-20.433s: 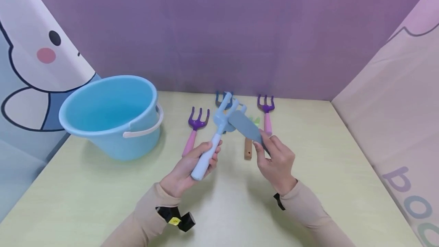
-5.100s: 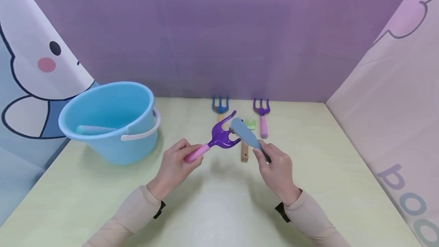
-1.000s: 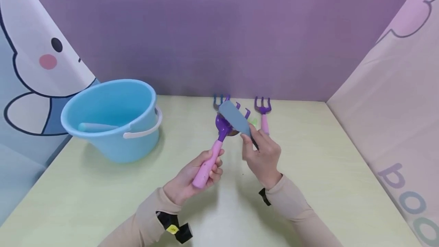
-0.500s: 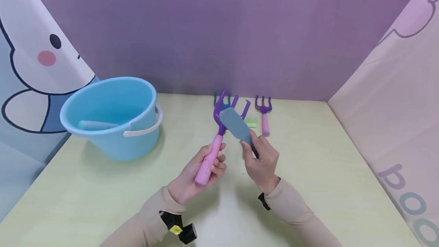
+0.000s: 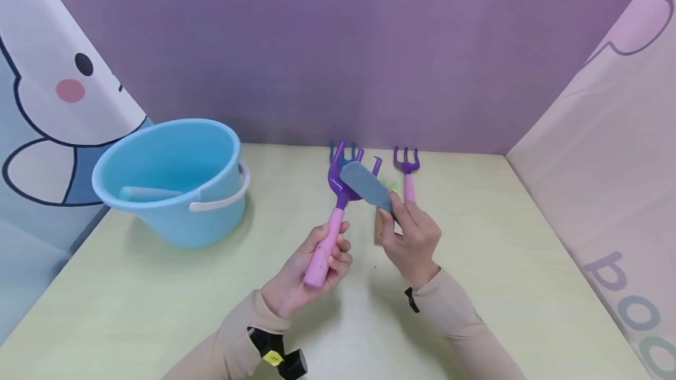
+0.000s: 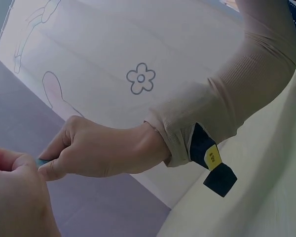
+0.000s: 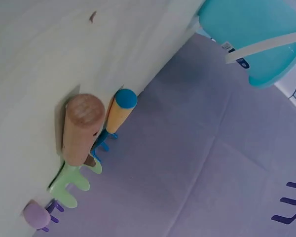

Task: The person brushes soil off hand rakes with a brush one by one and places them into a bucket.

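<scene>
In the head view my left hand (image 5: 293,283) grips the pink handle of a purple garden fork (image 5: 341,193), tines pointing away and upward. My right hand (image 5: 414,245) pinches a flat blue-grey strip (image 5: 364,183) with a rounded end and a darker underside; its kind is unclear. The strip lies across the fork's head and hides part of the tines; whether they touch is hard to tell. In the left wrist view both hands appear close together, the right hand (image 6: 98,150) behind. The right wrist view catches only the fork's purple tines (image 7: 291,201) at its edge.
At left stands a light blue bucket (image 5: 192,224) with a white handle; a pale blue handle (image 5: 150,193) lies inside. Toward the purple back wall lie another purple-pink fork (image 5: 406,166), a blue fork with a yellow handle (image 7: 119,116), and a wooden-handled green fork (image 7: 79,133), partly hidden.
Earlier my left hand held a light blue fork; a pale blue handle now lies in the bucket. The left purple fork left the table for my left hand. Lately the strip shifts slightly over its tines.
</scene>
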A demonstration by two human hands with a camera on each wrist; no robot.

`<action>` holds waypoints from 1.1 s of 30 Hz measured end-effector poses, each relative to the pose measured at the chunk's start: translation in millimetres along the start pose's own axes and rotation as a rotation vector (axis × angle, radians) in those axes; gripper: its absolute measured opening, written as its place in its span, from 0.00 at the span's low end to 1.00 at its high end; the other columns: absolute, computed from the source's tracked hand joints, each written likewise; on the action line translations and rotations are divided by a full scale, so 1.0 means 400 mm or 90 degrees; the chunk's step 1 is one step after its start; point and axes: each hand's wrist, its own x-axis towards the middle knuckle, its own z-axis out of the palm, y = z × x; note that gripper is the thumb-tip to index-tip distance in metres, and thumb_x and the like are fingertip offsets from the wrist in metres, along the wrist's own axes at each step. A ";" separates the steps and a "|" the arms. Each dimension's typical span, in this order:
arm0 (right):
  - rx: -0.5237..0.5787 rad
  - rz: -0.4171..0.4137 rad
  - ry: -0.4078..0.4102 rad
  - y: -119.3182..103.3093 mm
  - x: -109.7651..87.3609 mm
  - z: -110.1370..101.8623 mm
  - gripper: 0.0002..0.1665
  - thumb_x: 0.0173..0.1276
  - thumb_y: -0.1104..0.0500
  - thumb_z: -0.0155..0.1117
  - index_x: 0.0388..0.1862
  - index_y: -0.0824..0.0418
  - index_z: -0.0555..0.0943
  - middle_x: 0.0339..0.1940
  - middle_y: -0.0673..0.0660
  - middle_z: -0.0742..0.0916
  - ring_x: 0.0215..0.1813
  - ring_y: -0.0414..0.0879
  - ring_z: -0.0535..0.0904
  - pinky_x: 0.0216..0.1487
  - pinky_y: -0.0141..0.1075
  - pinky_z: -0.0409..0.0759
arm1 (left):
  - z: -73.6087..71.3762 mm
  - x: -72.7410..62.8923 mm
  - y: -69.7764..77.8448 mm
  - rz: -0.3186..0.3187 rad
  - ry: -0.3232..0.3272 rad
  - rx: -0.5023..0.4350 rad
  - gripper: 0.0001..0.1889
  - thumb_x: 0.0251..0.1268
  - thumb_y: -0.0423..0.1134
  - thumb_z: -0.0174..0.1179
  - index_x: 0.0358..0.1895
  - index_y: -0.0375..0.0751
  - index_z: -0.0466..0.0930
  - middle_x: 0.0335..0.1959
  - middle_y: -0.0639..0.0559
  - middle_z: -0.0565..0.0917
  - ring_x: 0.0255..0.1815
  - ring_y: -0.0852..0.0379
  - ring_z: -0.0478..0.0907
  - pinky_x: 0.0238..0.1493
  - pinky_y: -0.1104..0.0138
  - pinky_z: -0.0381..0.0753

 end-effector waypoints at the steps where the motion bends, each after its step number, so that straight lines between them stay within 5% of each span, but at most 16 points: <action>1: 0.002 0.007 -0.005 0.003 -0.001 -0.002 0.18 0.64 0.56 0.58 0.40 0.70 0.83 0.13 0.57 0.75 0.12 0.44 0.64 0.13 0.33 0.61 | 0.000 -0.001 0.000 0.000 0.001 0.004 0.11 0.69 0.43 0.47 0.46 0.42 0.73 0.32 0.53 0.78 0.28 0.64 0.74 0.30 0.80 0.73; 20: 0.230 0.165 -0.061 -0.007 0.008 -0.032 0.24 0.65 0.51 0.58 0.44 0.73 0.81 0.17 0.58 0.77 0.17 0.40 0.62 0.17 0.25 0.59 | -0.007 -0.021 -0.003 -0.016 0.100 0.184 0.18 0.65 0.45 0.53 0.53 0.43 0.64 0.32 0.57 0.76 0.28 0.65 0.71 0.31 0.80 0.72; 28: 0.239 0.158 -0.064 -0.018 0.006 -0.038 0.24 0.66 0.51 0.57 0.43 0.73 0.81 0.17 0.59 0.78 0.19 0.38 0.64 0.17 0.25 0.61 | -0.005 -0.026 -0.003 -0.005 0.094 0.171 0.17 0.67 0.45 0.51 0.54 0.43 0.64 0.32 0.57 0.76 0.28 0.65 0.72 0.31 0.79 0.73; 33: 0.146 0.090 -0.057 -0.020 -0.007 -0.036 0.21 0.66 0.54 0.58 0.41 0.73 0.81 0.16 0.58 0.78 0.16 0.42 0.68 0.16 0.27 0.66 | -0.001 -0.026 -0.004 -0.021 0.096 0.176 0.17 0.68 0.47 0.50 0.55 0.44 0.63 0.32 0.57 0.76 0.28 0.65 0.72 0.31 0.79 0.73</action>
